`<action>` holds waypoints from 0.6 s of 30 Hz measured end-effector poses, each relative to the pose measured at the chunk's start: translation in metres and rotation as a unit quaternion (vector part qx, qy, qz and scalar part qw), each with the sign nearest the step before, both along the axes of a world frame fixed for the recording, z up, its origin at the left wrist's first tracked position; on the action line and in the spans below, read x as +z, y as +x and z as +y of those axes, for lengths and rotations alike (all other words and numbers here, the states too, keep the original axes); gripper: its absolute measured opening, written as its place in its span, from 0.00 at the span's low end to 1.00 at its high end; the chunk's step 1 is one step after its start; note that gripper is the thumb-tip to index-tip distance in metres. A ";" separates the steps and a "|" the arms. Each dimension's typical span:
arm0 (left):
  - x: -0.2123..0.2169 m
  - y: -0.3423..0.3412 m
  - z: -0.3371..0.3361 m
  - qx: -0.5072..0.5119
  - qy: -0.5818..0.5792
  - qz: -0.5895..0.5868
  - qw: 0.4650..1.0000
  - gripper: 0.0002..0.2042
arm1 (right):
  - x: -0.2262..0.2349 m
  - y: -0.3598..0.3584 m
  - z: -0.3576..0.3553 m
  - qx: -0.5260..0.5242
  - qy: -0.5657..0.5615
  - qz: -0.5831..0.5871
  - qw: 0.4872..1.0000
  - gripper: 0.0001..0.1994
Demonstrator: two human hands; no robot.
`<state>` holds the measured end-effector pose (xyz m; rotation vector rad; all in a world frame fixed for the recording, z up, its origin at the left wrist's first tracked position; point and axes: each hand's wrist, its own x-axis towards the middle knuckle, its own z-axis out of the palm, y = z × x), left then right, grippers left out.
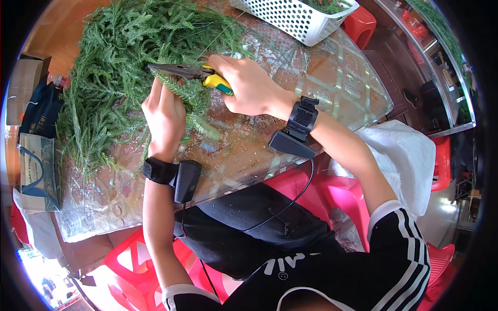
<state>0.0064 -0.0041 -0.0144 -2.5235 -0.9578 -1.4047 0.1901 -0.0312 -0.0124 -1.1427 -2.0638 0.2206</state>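
My right hand (250,85) is wrapped round a pair of pliers (216,82) with yellow and green handles, its dark jaws pointing left. Just beneath those jaws, my left hand (165,115) is closed with its fingertips raised. It pinches an artificial pine sprig (189,96), which trails down to the right past the knuckles. The fingertips are partly hidden, and I cannot tell whether the jaws grip the stem. Beyond both hands spreads a large heap of green artificial pine sprigs (119,57). Each wrist bears a black strapped device.
The table (228,166) has a clear cover strewn with pale bits. A white perforated basket (290,20) holding greenery stands at the far right. Bags (39,166) line the left edge. Red stools (135,274) and a white sack (399,155) are beside the table.
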 end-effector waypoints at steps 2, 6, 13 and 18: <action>0.001 0.000 0.000 0.002 -0.012 -0.005 1.000 0.14 | 0.000 0.000 0.000 -0.001 0.002 0.005 1.000 0.21; 0.002 0.000 0.006 0.018 -0.004 0.016 1.000 0.10 | -0.005 0.001 0.007 -0.014 -0.017 0.010 1.000 0.21; 0.005 0.005 0.006 0.050 -0.011 0.003 0.999 0.03 | -0.012 0.001 0.012 -0.116 0.052 0.051 0.991 0.21; 0.003 0.005 0.011 0.051 0.002 -0.004 0.999 0.02 | -0.011 -0.003 0.007 -0.155 0.040 0.048 0.986 0.21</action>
